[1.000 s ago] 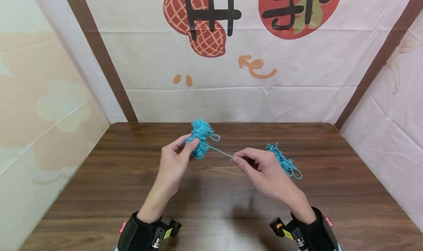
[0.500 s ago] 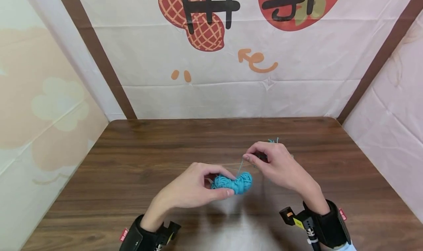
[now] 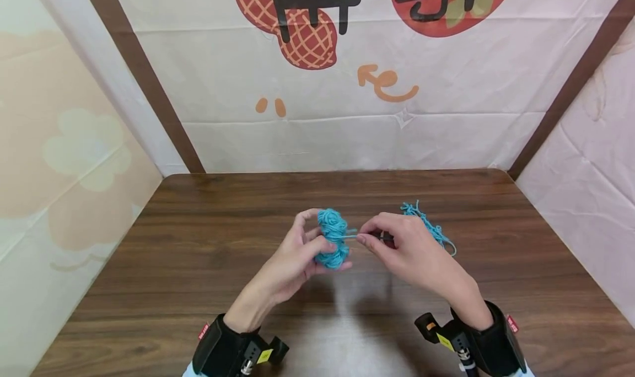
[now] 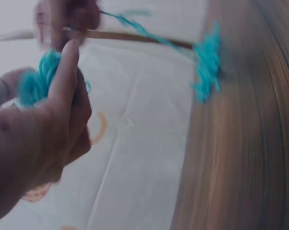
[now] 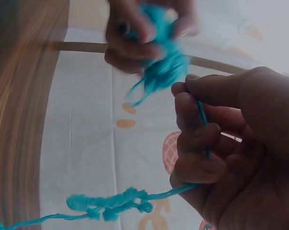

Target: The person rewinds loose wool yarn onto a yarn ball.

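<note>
My left hand [image 3: 292, 258] grips a turquoise yarn skein [image 3: 331, 239], narrow at its waist and puffy at both ends, above the table. Its thumb lies over the near side of the waist. A short taut strand [image 3: 350, 236] leads from the skein to my right hand [image 3: 409, 250], which pinches it between thumb and forefinger. In the right wrist view the strand [image 5: 203, 114] passes under the curled fingers. It comes out below the hand with a tangled clump of yarn [image 5: 110, 203] on it. The skein looks blurred in that view.
A loose heap of the same yarn [image 3: 431, 228] lies on the brown wooden table [image 3: 149, 289], partly behind my right hand. In the left wrist view a strand [image 4: 149, 34] runs from the heap toward the right hand. A printed white cloth [image 3: 347, 145] hangs behind the table.
My left hand has moved right and turned the skein: it was upright, then lay sideways lower down, and now stands upright again beside my right hand. The span of strand between the hands is shorter.
</note>
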The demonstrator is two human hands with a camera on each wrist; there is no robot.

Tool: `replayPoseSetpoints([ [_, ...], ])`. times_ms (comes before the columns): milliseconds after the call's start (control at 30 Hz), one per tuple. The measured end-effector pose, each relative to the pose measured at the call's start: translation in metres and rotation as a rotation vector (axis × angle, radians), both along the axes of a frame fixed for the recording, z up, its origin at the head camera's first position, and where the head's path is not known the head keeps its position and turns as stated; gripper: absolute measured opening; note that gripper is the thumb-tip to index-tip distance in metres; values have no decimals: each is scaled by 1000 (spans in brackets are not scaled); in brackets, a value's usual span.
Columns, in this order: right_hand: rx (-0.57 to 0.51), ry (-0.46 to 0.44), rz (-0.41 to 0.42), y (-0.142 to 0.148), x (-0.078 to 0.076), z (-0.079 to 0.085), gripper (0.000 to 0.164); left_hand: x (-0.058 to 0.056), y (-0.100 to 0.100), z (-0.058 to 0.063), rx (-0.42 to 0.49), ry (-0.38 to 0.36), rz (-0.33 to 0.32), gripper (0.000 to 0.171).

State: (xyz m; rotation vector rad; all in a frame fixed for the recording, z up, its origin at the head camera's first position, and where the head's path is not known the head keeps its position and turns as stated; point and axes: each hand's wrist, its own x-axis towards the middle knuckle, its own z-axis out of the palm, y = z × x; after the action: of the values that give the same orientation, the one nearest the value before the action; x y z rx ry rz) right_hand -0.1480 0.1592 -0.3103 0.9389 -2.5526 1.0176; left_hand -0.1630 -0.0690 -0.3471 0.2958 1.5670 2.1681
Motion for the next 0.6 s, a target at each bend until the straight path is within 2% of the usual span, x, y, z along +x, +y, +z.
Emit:
replayPoseSetpoints([
  [67, -19, 16, -13, 1, -2, 0, 5, 2, -3, 4, 108, -53, -95, 58],
  [100, -26, 22, -16, 1, -4, 0, 5, 3, -4, 5, 122, -55, -126, 53],
  [167, -39, 33, -22, 3, -5, 0, 6, 4, -3, 7, 123, -34, -146, 38],
  [300, -68, 61, -51, 6, -7, 2, 7, 6, -2, 7, 69, 44, -80, 22],
  [400, -93, 74, -76, 10, -8, 4, 9, 6, -1, 6, 112, 65, -32, 19],
  [500, -119, 102, -78, 16, -9, 5, 13, 7, -1, 6, 153, 73, -18, 18],
  [600, -146, 160, -66, 20, -12, 3, 17, 8, -2, 4, 168, 93, -46, 24],
])
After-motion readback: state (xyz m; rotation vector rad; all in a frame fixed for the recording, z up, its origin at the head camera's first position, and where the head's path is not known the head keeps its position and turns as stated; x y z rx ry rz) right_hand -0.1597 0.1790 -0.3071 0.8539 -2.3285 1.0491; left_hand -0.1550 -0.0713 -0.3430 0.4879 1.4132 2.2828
